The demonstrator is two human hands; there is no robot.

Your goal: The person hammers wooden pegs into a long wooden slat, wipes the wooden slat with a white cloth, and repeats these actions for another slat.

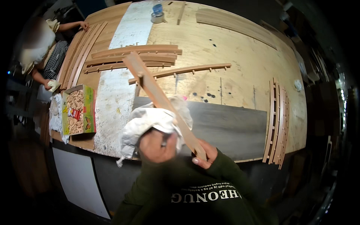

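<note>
A long wooden rail (159, 97) slants across the middle of the view, its lower end near my body and its far end over the worktable. My right hand (208, 153) grips that lower end, thumb on top. My left hand (159, 145), somewhat blurred, is closed on a bunched white cloth (144, 119) pressed against the rail's side. The cloth hides part of the left fingers. Past the rail's far end lie several pegged rails (142, 59), and one more pegged rail (202, 69) lies at an angle beside them.
An open box (90, 108) of small wooden dowels stands at the left. More pegged rails (276, 123) lie at the right edge. A grey board (228, 129) lies in front; a tape roll (157, 17) and wide plank (232, 26) sit far off. Another person's hand (52, 84) holds a cloth.
</note>
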